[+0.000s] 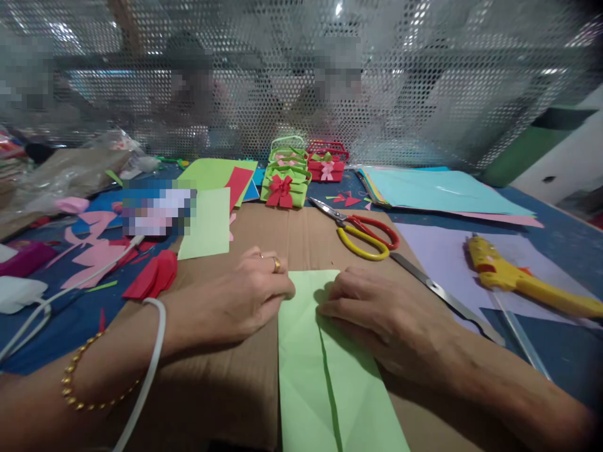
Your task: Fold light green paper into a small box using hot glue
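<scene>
A long light green paper [325, 370] lies folded lengthwise on a brown cardboard sheet [221, 389] in front of me. My left hand [235, 298], with a gold ring, pinches the paper's left edge near its far end. On the right half of the paper rests my right hand [381, 311], fingers curled and pressing down on a fold near the top. A crease line runs down the middle of the paper toward me.
Scissors with red and yellow handles [362, 235] lie just beyond my right hand, with a metal ruler [443, 295] and a yellow glue gun [513, 276] to the right. Finished green paper baskets [285, 182] and a red one [327, 164] stand at the back. Coloured paper sheets [438, 191], pink scraps [97, 251] and a white cable [70, 285] surround the cardboard.
</scene>
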The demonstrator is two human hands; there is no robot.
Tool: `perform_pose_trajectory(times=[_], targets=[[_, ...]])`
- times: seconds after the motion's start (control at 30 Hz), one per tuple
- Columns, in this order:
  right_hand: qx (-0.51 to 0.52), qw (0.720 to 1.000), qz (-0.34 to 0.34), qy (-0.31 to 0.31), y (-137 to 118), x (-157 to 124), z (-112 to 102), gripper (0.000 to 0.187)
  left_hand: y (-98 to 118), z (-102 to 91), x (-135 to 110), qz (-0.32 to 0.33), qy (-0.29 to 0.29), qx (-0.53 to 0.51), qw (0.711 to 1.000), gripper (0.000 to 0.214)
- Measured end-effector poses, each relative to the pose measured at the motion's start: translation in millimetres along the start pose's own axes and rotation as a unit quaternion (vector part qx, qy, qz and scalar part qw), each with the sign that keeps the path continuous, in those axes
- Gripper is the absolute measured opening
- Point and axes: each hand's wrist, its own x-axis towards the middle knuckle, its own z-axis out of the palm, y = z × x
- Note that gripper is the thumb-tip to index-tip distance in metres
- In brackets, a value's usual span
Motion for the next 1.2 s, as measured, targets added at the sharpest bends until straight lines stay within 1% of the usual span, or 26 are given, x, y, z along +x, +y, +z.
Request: perform_pose_trajectory(times=[0.13,0.23,0.33,0.53,0.67,0.8,0.97,1.1,1.2], targets=[[0.009,1.0,-0.001,0.005,-3,-3,-1,0.027,0,1.2,2,-0.012,-0.007,-0.004,1.0,0.008],[0.022,1.0,0.001,0.0,-3,-5,-2,0.027,0,0.2,2,-0.032,-0.03,-0.019,0.999,0.01],[0.007,1.0,0.0,0.0,-2,-5,-2,0.029,-2,-2.0,1,-0.045,-0.049,-0.043,0.997,0.013],[-0.007,1.0,-0.026,0.009,2,-5,3,0.025,-6,-5.4,1,-0.059,-0.066,-0.084,0.993,0.014],[0.011,0.999,-0.022,0.021,-2,-4,1,0.025,-8,-6.6,2,-0.053,-0.068,-0.088,0.992,0.014],[0.043,0.999,-0.002,-0.001,-9,-2,-4,0.025,-10,-6.4,2,-0.043,-0.07,-0.075,0.994,0.022],[0.029,0.999,-0.027,0.017,-14,3,-5,0.026,-11,-4.5,4,-0.038,-0.071,-0.071,0.994,0.024],[0.037,0.998,-0.043,0.011,-14,3,-5,0.028,-14,-2.4,3,-0.023,-0.059,-0.067,0.996,0.024],[0.043,0.998,-0.036,0.006,-12,1,-5,0.026,-15,-2.3,1,-0.02,-0.057,-0.068,0.996,0.023]])
